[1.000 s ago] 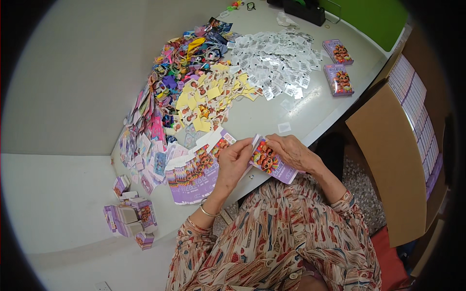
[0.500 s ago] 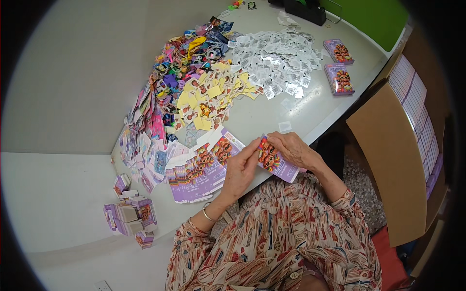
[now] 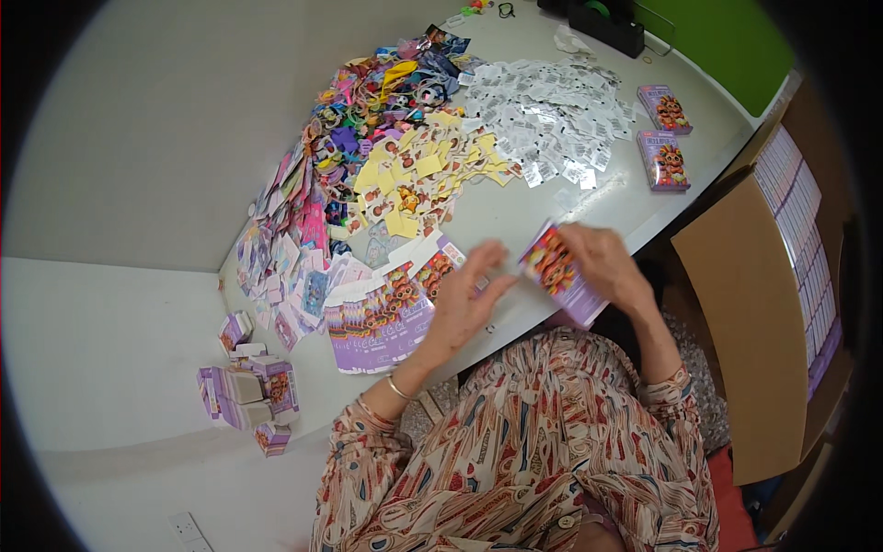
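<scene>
We note pale lettering on two purple boxes [image 3: 664, 162], the fanned flat cartons [image 3: 382, 322] and the held carton [image 3: 557, 269], and dark print on the white packets [image 3: 550, 115]; none is legible to us with certainty.

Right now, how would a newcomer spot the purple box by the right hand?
Start at the pale table and go to its near edge, where the right hand is. It grips a tilted purple box with a colourful cartoon figure. Unlike the fanned cartons and two similar boxes on the table, this one is in a hand.
</scene>
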Tool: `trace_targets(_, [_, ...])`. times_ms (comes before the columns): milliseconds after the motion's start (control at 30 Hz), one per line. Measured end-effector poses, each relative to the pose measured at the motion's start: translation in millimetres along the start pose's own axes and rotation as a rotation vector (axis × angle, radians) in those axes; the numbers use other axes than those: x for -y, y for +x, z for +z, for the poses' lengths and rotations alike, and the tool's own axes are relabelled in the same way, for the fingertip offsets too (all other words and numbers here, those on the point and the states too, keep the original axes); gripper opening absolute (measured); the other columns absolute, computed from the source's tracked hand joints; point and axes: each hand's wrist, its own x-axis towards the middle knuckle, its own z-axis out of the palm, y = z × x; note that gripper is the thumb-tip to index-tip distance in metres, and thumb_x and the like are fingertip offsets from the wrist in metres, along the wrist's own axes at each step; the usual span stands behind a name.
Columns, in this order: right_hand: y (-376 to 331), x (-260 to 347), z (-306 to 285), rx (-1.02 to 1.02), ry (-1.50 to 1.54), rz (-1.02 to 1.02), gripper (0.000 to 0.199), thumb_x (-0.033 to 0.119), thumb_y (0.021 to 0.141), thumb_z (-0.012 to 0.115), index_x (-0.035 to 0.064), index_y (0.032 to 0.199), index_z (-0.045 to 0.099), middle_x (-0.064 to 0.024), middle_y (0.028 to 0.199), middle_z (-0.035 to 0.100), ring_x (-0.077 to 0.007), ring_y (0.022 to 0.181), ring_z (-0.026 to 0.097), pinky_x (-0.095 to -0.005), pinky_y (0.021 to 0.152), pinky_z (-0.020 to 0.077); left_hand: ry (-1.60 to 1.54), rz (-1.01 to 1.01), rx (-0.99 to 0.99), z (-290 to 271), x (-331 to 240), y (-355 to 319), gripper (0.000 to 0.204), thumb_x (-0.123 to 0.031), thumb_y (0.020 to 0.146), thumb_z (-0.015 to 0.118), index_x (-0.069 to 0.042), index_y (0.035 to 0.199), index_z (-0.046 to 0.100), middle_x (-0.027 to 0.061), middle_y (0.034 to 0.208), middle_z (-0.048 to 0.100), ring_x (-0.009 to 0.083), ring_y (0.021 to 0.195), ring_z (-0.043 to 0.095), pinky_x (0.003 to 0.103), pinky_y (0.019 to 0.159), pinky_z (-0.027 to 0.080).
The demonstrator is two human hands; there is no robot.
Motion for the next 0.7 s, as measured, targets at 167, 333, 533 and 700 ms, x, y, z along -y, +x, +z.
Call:
trace_targets(167, [4, -33, -47, -0.547, -0.587, -0.021, 0.04, 0.02, 0.09, 0.059, -0.0008, 0.123, 0.05, -0.0199, 0.116, 0.058, -0.0373, 0.1, 0.054, -0.0437, 0.09, 0.0432, 0.697, 0.214, -0.026, -65, 3, 3, 0.057, -0.023, 0.076, 0.076, 0.0, 0.122, 0.053, 0.0169, 0.114, 0.059, 0.0325, 0.107, 0.054, 0.042, 0.093, 0.042])
trace_targets(333, [8, 8, -3, -0.418, -0.44, -0.185, 0.053, 0.022, 0.082, 0.07, -0.0041, 0.121, 0.046, -0.0215, 0.112, 0.053, -0.038, 0.101, 0.051, -0.0442, 0.088, 0.0426, 0.852, 0.213, -0.017, -56, 28, -16, 0.061, -0.024, 0.071, 0.077, -0.001, 0.122, 0.054, 0.017, 0.11, 0.057, 0.0354, 0.104, 0.049, 0.046, 0.095, 0.037])
trace_targets(533, [-4, 39, 93, -0.107, -0.191, -0.257, 0.092, 0.044, 0.063, 0.081, -0.0112, 0.123, 0.04, -0.0219, 0.111, 0.049, -0.0367, 0.097, 0.049, -0.0433, 0.086, 0.0419, 0.375, -0.094, -0.241, -44, 29, 3, 0.032, -0.014, 0.077, 0.071, -0.005, 0.106, 0.06, 0.0092, 0.089, 0.059, 0.027, 0.091, 0.05, 0.04, 0.082, 0.038])
trace_targets(700, [8, 41, 109, -0.191, -0.203, -0.148, 0.107, 0.039, 0.055, 0.085, -0.012, 0.13, 0.029, -0.0211, 0.112, 0.048, -0.0367, 0.098, 0.05, -0.0422, 0.085, 0.0423, 0.451, 0.145, -0.237, -29, -17, 13, 0.02, -0.005, 0.08, 0.068, -0.005, 0.1, 0.063, 0.0083, 0.091, 0.057, 0.0219, 0.086, 0.055, 0.033, 0.078, 0.045])
